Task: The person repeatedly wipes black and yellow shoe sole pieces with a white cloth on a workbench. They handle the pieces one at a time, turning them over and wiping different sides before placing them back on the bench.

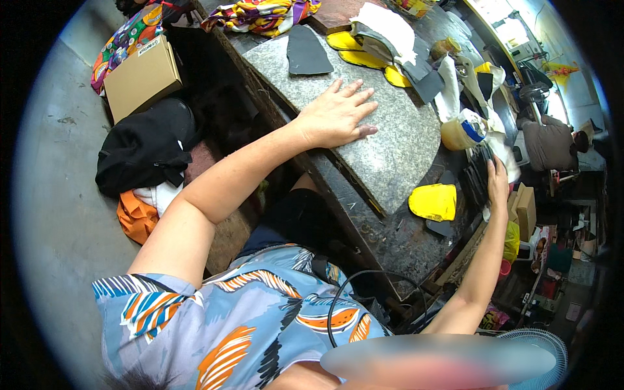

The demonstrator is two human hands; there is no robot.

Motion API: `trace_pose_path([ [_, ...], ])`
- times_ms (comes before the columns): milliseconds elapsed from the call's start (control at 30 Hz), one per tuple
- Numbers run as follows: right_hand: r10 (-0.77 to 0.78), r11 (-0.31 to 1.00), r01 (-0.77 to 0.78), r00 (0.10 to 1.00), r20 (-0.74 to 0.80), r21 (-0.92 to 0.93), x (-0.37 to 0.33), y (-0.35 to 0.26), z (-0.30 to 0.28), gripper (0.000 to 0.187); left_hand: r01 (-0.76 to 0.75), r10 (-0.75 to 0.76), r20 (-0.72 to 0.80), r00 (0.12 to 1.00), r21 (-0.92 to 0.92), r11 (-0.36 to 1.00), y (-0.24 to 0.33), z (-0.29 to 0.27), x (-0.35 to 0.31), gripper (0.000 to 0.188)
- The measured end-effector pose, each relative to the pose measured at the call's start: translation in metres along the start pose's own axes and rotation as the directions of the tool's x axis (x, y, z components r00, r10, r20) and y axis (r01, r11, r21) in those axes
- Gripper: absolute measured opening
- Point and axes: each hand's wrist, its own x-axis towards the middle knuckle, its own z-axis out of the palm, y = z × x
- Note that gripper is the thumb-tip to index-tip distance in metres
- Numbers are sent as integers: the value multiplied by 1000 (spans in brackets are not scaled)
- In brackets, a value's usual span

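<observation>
My left hand (338, 114) lies flat on a grey speckled board (390, 156), palm down, fingers spread, holding nothing. My right hand (498, 185) is at the table's right side, its fingers closed round the edge of a stack of thin black pieces (478, 174); its far fingers are partly hidden. Above the stack stands a jar of yellowish stuff (461, 132) with a blue-and-white rim. A yellow rounded piece (433, 202) lies near the board's lower right edge, over dark pieces. At the board's far end rests a dark grey flat piece (308, 52).
Several yellow pieces (361, 58) and a white sheet (390, 29) lie at the table's far side. Left of the table are a cardboard box (142, 78) and a black bag (144, 146). A black cable (335, 305) loops near my body. Another person (549, 144) sits at the far right.
</observation>
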Motion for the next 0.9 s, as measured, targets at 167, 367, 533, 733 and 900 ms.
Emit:
trace_pose_path([
  [167,55,995,-37,977,-205,93,10,-45,-19,45,-2,2,-7,1000,26,1000,2,0,1,67],
  [367,-442,743,467,880,-173,479,-13,-224,12,25,39,-40,-117,992,-12,999,2,5,1,71],
  [533,-657,634,734,677,-332,243,14,-337,78,45,143,-205,-322,924,-206,968,-7,10,3,71],
  [733,-664,677,736,627,-408,30,4,-354,103,34,32,-171,-472,865,-289,957,-13,2,-4,59],
  [900,-653,679,723,673,-348,126,-37,-319,78,29,105,-156,-582,798,-121,987,-9,2,-6,52],
])
